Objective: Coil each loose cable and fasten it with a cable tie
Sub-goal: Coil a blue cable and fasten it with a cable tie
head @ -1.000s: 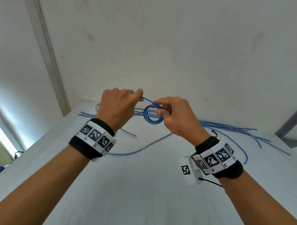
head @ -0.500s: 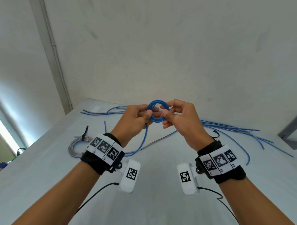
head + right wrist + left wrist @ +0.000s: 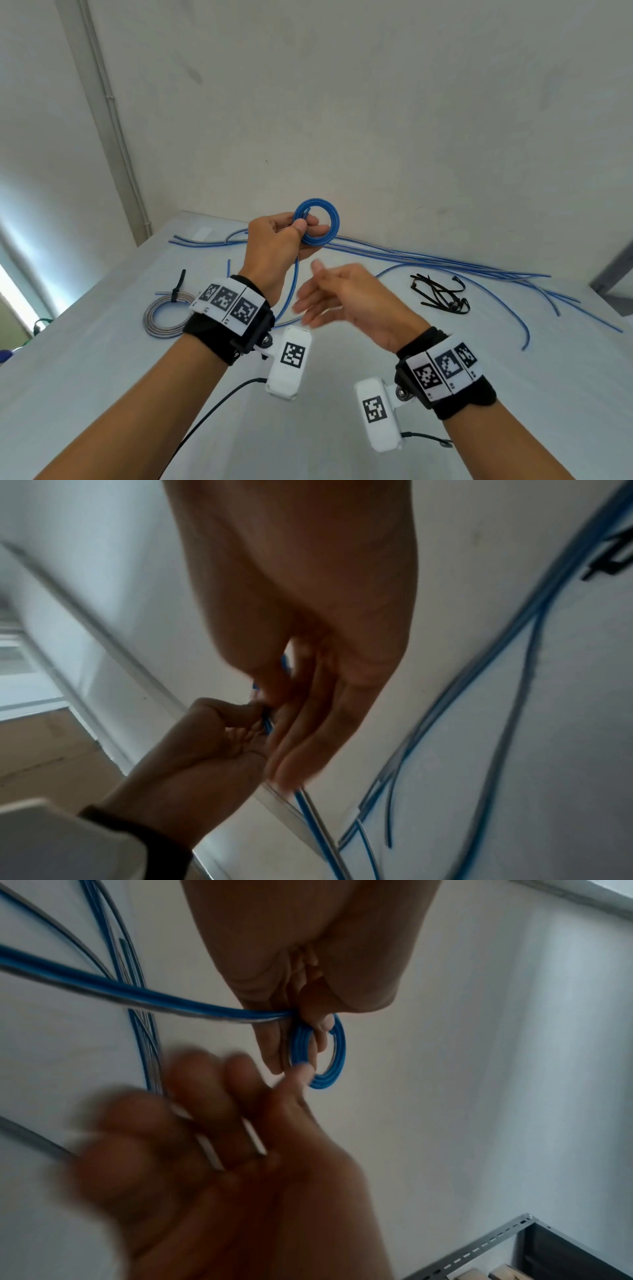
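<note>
Up high, the left hand [image 3: 274, 246] pinches the blue coil [image 3: 318, 222] so its loops stay together; the right hand [image 3: 342, 298], fingers loose and empty, hangs just below.

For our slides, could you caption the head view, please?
Left hand pinches small blue coil; right hand open.

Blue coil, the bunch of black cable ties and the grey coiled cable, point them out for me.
blue coil [image 3: 330, 222], head view, right side of its ring.
black cable ties [image 3: 440, 294], head view, middle of the bunch.
grey coiled cable [image 3: 156, 318], head view, left arc of the coil.
</note>
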